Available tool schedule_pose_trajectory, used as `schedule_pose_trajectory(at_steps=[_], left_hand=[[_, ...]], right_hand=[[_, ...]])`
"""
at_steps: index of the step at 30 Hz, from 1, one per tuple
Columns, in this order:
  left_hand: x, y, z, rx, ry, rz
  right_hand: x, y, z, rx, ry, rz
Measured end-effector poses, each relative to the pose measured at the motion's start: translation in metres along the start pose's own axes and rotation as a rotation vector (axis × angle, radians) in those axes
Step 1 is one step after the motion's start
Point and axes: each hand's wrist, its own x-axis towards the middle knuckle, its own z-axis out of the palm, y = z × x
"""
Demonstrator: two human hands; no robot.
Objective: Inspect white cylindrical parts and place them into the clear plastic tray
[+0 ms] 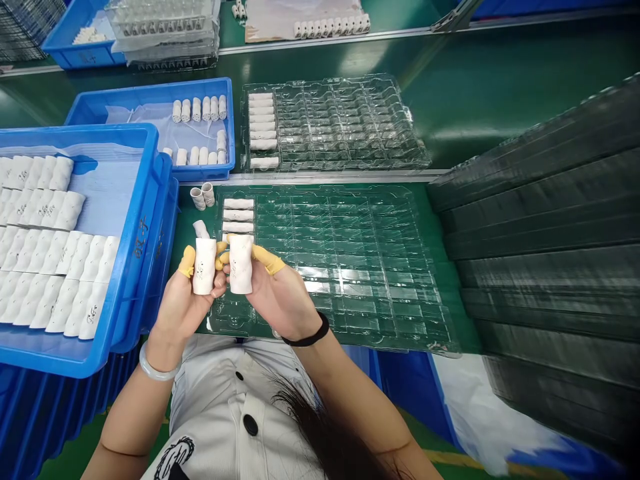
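My left hand (183,303) holds a white ceramic-looking tube (205,267) upright, and my right hand (273,297) holds a similar white tube (241,265) beside it. The two tubes stand close together but apart, each with a faint grey mark. Yellow finger cots cover some of my fingers. Just behind my hands, another white tube (201,229) lies partly hidden. Three white tubes (238,215) lie in the left column of a transparent plastic blister tray (360,267), below my right hand. Two short tubes (203,196) stand on the green bench.
A blue crate (145,220) of marked white tubes stands at left. Behind it, a blue tray (150,97) holds more tubes. Another blister tray (335,123) lies farther back. A tall stack of dark-looking plastic trays (530,247) rises at right.
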Motion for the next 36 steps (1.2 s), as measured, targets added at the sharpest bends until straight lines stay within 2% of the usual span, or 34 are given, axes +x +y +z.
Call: schedule_pose_trajectory(at_steps=[5, 17, 23, 27, 31, 36], left_hand=[[0.0, -0.001, -0.001, 0.0, -0.006, -0.011], [0.002, -0.001, 0.008, 0.008, 0.131, -0.033], [0.003, -0.005, 0.005, 0.014, 0.083, -0.029], [0.003, -0.011, 0.004, 0.087, 0.06, 0.064], [0.002, -0.015, 0.004, 0.178, -0.005, 0.175], [-0.001, -0.012, 0.004, 0.217, -0.089, 0.173]], right_hand=[[0.0, 0.001, -0.002, 0.012, 0.002, 0.006], [-0.002, 0.002, -0.007, 0.024, 0.054, -0.018], [-0.004, 0.002, -0.013, -0.028, 0.041, -0.053], [-0.003, 0.004, -0.009, -0.135, 0.096, -0.14], [0.001, 0.008, -0.006, -0.235, 0.087, -0.169], [0.003, 0.01, -0.011, -0.26, 0.17, -0.174]])
